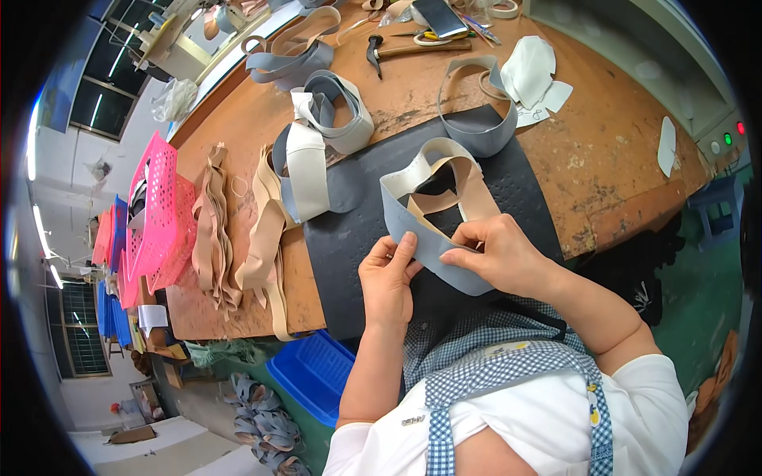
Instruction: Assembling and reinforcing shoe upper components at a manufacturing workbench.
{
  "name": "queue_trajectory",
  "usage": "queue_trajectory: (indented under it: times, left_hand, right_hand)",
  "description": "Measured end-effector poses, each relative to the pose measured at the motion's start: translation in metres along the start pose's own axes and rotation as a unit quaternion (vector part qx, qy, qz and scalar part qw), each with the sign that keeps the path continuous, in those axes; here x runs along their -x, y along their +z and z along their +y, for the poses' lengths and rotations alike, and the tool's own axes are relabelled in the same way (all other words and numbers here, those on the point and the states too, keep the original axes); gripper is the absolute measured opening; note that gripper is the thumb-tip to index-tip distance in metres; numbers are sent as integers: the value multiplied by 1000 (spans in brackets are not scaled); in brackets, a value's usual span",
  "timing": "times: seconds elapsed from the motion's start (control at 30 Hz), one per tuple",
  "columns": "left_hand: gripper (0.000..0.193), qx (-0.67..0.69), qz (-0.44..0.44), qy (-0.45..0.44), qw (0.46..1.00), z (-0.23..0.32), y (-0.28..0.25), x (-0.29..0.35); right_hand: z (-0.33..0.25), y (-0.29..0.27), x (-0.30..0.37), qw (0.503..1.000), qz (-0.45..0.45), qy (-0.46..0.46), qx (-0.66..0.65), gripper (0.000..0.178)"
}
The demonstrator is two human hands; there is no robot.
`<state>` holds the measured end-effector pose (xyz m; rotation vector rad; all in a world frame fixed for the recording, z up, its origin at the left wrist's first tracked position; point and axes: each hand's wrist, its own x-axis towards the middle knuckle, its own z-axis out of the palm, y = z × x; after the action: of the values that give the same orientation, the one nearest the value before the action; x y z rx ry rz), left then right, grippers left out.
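Note:
A looped band of blue-grey material point(432, 247) stands between my hands at the near edge of a black mat point(343, 258). Inside the loop shows a tan and cream strip point(475, 194). My left hand point(387, 279) pinches the left part of the band, its thumb on the outer face. Thumb and fingers of my right hand point(506, 252) close on the upper edge, to the right of the left thumb. What lies behind the band at the fingertips is hidden. Just beyond, another grey loop point(482, 131) rests partly on the mat.
Rolled grey and cream bands point(337, 119) and stacks of tan strips point(213, 238) lie on the wooden table point(611, 159). Farther back are a hammer point(421, 51), a phone point(439, 17) and white pattern pieces point(529, 71). A pink basket point(163, 222) stands left; a blue crate point(313, 377) sits below.

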<state>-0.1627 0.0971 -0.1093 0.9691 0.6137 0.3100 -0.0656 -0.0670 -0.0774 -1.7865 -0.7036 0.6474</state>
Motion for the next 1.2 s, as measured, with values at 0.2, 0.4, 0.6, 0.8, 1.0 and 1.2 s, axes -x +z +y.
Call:
queue_trajectory:
  times: [0.2,0.4,0.6,0.8,1.0,1.2]
  left_hand:
    - [9,-32,1,-5,999,-3,-2,4]
    - [9,-6,9,-12,1000,5,3,-1]
    - [9,-29,6,-4,1000,4,0,-4]
    - [10,-35,24,21,999,-1,12,-1]
    - [9,-60,25,63,996,-5,15,8]
    - [9,-51,49,87,994,-4,14,11]
  right_hand:
    - [-2,2,-4,999,3,-24,27,19]
    - [3,1,-4,1000,-1,-13,-7,17]
    - [-1,3,0,1000,14,-21,-4,18]
    - [1,7,0,998,35,-40,15,22]
    - [-5,6,-8,993,50,-86,56,24]
    - [1,0,-10,999,-16,-36,23,25]
